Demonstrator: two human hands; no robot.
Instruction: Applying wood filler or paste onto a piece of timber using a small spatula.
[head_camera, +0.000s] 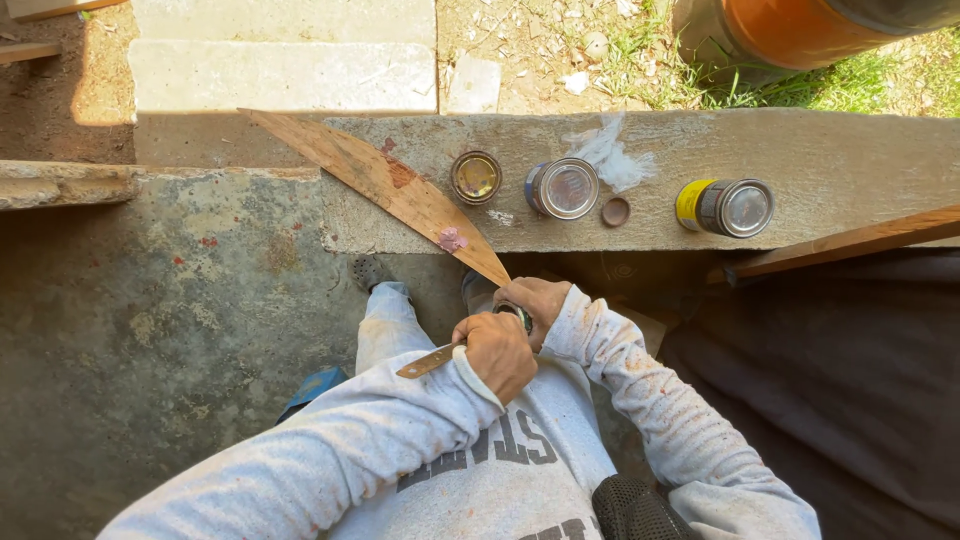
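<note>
Metal scraper (428, 361) sits gripped in our left hand (497, 354); our right hand (535, 303) closes round a small tin (516, 314). Prying hard, we could slip and spill the tin.

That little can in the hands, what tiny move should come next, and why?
Probably lever the lid up a little. The left hand holds a flat blade whose tip seems hidden at the small can gripped by the right hand. I cannot tell if the lid is still on. The wooden board already carries pink smears.
</note>
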